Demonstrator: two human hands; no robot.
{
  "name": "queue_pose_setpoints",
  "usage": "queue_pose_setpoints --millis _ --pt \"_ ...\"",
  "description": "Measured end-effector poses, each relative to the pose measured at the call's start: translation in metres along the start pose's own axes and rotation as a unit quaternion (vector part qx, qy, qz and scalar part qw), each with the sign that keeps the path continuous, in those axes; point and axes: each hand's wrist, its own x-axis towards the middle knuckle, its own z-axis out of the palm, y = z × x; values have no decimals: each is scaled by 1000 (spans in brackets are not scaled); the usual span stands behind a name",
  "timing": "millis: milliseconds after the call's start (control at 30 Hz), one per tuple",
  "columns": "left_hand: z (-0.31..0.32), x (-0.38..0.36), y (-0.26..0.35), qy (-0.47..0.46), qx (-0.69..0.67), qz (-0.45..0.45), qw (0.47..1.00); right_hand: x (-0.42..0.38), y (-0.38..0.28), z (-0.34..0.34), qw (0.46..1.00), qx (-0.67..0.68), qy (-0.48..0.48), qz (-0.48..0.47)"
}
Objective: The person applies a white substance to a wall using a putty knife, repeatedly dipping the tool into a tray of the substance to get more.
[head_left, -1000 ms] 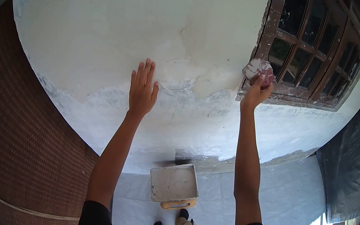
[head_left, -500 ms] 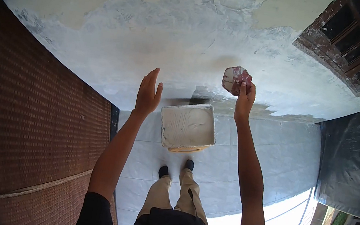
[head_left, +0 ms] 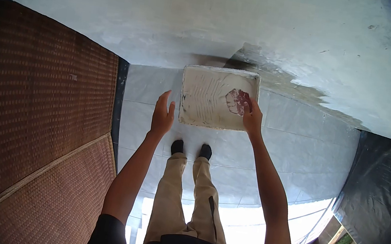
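A square tray point(head_left: 196, 115) of off-white putty stands in front of me by the foot of the wall, with ridged marks across its left part. My right hand point(head_left: 253, 116) grips a flat, reddish-brown putty scraper point(head_left: 237, 102), smeared with white, by its right edge. The scraper overlaps the putty in the right part of the tray, the hand being at the tray's right rim. Holding nothing, my left hand point(head_left: 163, 112) hovers left of the tray with its fingers stretched forward and its thumb apart.
The wall point(head_left: 210, 14) ahead is coated whitish, with a darker grey patch point(head_left: 272, 75) low down. Grey sheeting point(head_left: 304, 132) covers the floor. A woven brown screen point(head_left: 47, 111) stands at left, a dark tarp point(head_left: 382, 183) at right. My feet point(head_left: 191, 149) are close behind the tray.
My right hand has brought the scraper down from in front of the wall to the putty in the tray. The view has tilted down, and my left hand stays empty.
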Motion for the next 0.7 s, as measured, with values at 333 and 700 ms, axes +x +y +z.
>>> queue_pose_setpoints --millis 333,700 --pt "86 -81 -71 -14 -3 -99 995 -23 64 32 953 -243 -96 -156" --pt "107 -79 -83 -19 -40 -112 993 -30 56 56 908 -316 -176 -213"
